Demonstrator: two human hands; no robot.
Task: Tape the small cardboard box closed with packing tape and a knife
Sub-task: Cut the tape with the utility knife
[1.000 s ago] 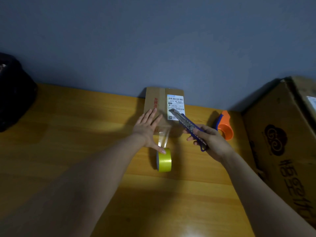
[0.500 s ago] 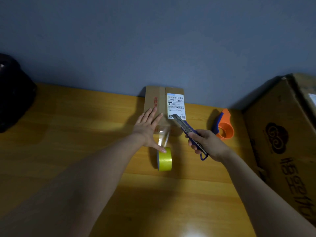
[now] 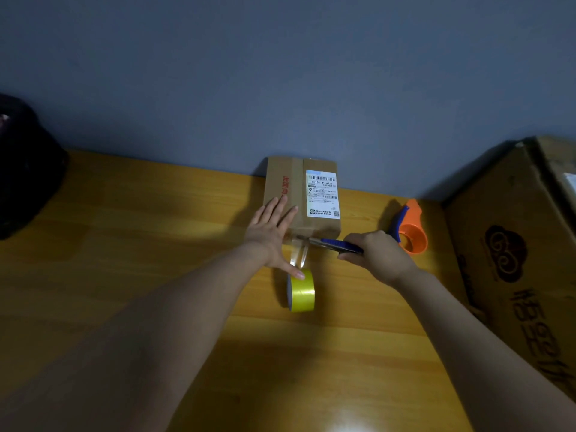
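Observation:
A small cardboard box with a white shipping label stands against the wall on the wooden table. A strip of clear tape runs from the box's near edge down to a yellow tape roll standing on the table. My left hand lies flat with fingers spread on the box's near left corner, its thumb touching the roll. My right hand grips a blue utility knife, held level, with the blade tip at the tape strip just below the box.
An orange and blue tape dispenser lies to the right of my right hand. A large cardboard box fills the right side. A dark bag sits at the far left, and a grey wall rises behind the table.
My right hand has lowered and turned the knife from pointing up over the label to lying level, blade tip now at the tape strip. The left hand and roll stayed put.

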